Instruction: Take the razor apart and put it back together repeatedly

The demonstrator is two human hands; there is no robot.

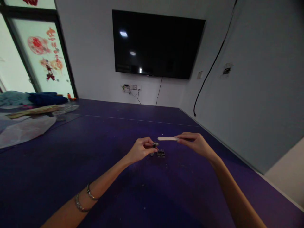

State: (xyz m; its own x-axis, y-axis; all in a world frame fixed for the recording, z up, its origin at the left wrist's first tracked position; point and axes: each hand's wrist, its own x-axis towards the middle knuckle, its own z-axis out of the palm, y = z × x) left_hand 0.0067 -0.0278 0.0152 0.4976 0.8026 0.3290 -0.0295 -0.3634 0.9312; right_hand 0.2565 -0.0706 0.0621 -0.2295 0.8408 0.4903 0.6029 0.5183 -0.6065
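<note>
In the middle of the view, my left hand [142,149] pinches a small dark and silvery part [155,144] between thumb and fingers; its kind is too small to make out. My right hand [196,144] grips one end of a flat, pale, round-tipped stick [167,138]. The stick lies level and points left, its tip just right of the part in my left hand; whether they touch I cannot tell. A small black block-like piece [161,153] rests on the purple surface [142,196], below the stick and right of my left fingertips.
Plastic sheeting [28,129] and folded cloths [47,98] lie at the far left, with a small orange object [71,97] beside them. A television [158,44] hangs on the wall. A black cable [211,66] dangles down the right wall.
</note>
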